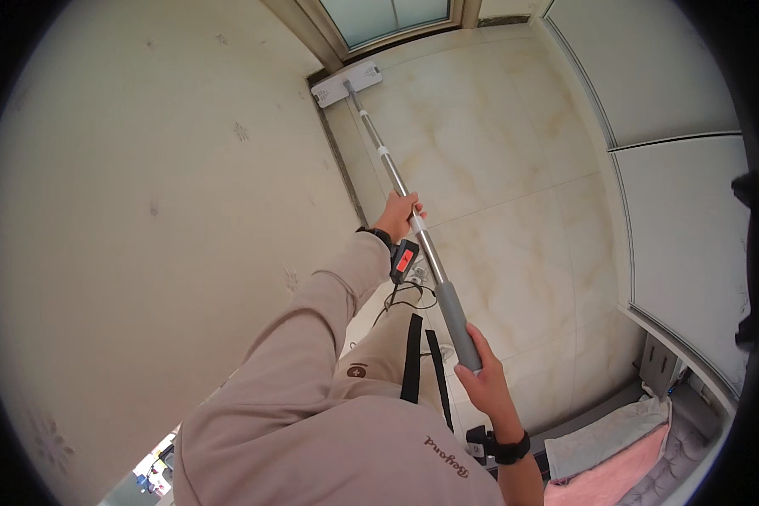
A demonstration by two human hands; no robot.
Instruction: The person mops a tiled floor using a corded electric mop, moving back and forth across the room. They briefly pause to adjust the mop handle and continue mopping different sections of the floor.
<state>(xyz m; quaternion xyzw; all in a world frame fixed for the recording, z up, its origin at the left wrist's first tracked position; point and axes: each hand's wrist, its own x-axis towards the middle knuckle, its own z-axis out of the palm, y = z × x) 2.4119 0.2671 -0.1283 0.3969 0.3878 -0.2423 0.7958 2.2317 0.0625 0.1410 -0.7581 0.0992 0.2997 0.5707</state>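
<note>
A flat mop [379, 148] with a silver pole reaches away from me to the far left corner of the floor. Its white rectangular head [358, 82] lies on the tiles against the wall, by the door frame. My left hand [400, 214] is closed around the middle of the pole. Lower down, my right hand [486, 376] grips the end of the grey handle sleeve [455, 325], thumb along its side. Black straps with small devices sit on both wrists, and a thin black cable [407, 295] loops below the left one.
A pale patterned wall [169, 211] stands close on my left. White sliding panels [683, 219] line the right side. The glazed door [388, 18] is at the far end. Pink and grey cloths [609, 464] lie on tufted grey upholstery at lower right. Marbled tiles [514, 228] cover the floor.
</note>
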